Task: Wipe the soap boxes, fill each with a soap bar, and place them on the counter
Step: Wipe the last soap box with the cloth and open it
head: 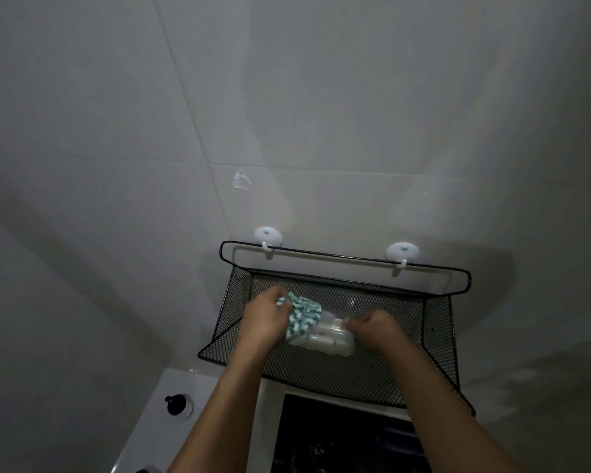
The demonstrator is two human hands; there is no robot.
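Note:
A translucent white soap box lies in the black mesh wall basket. My left hand grips a green-and-white patterned cloth and presses it against the box's left end. My right hand has its fingers curled at the box's right end and appears to hold it. What is inside the box cannot be made out.
The basket hangs from two white wall hooks on a grey tiled wall. Below it lie a white counter with a black-capped bottle at the left and a dark basin.

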